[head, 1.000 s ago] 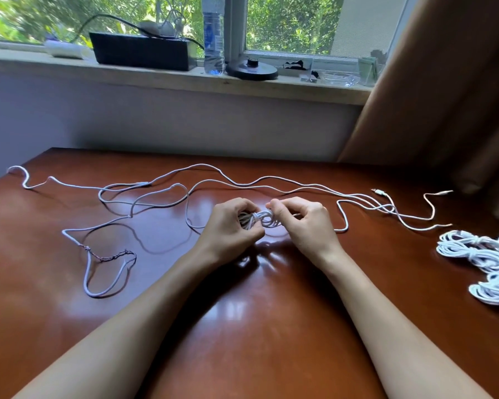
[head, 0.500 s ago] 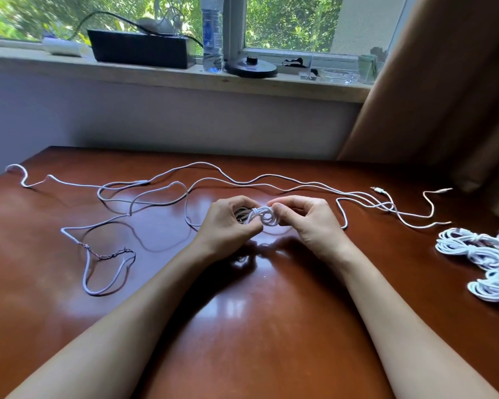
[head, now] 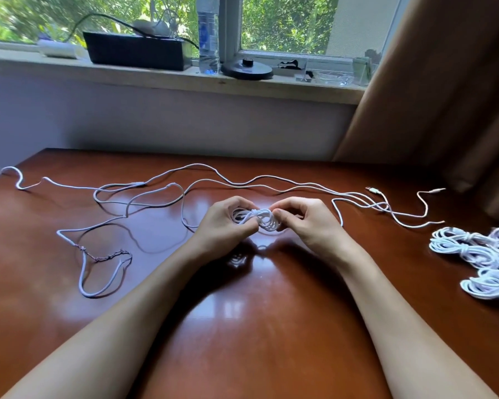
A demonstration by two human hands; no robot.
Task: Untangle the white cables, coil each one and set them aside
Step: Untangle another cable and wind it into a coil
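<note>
Both hands [head: 271, 223] pinch looped white coil [head: 257, 220]; glossy wooden table [head: 242, 326]

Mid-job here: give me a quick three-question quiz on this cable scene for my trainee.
1. True or false: the left hand and right hand both hold the small white coiled cable bundle.
2. On the glossy brown wooden table, the pile of finished white cable coils lies at: A) the right; B) the left; C) the centre.
3. What lies uncoiled across the table?
Key: 1 true; 2 A; 3 long loose white cables.
</note>
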